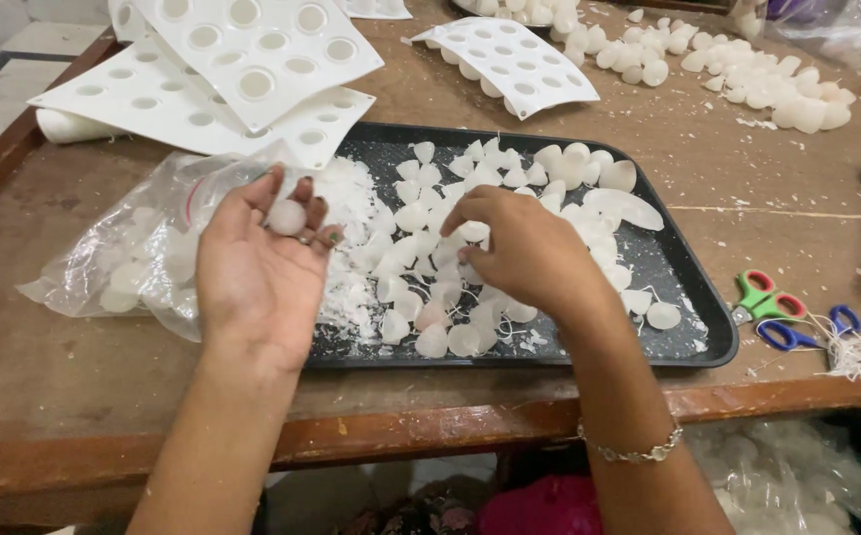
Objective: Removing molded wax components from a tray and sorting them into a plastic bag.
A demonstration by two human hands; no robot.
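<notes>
A small white wax piece [286, 217] is pinched between the fingertips of the left hand [257, 267], which is turned palm up over the left edge of the black tray [683, 272]; the remaining fingers are loosely curled around it. The piece looks rounded, so no clear long axis can be made out.

The right hand [525, 253] is laid palm down over the middle of the tray, its fingertips drawn together on the heap of white dome-shaped pieces [430, 267]. Whether one piece is actually pinched there cannot be told, since the fingertips are hidden by the hand itself. The heap lies directly under and to the left of this hand, so the right hand is the nearer one to it.

Besides the pieces, thin white flakes [351, 213] are held in the tray, piled toward its left end. Left of the tray, a clear plastic bag [128, 253] with more white pieces inside is seen. Behind the tray, white moulds with round cavities [242, 59] are stacked. Right of the tray, two pairs of scissors [782, 312] are laid on the wooden table [104, 396].
</notes>
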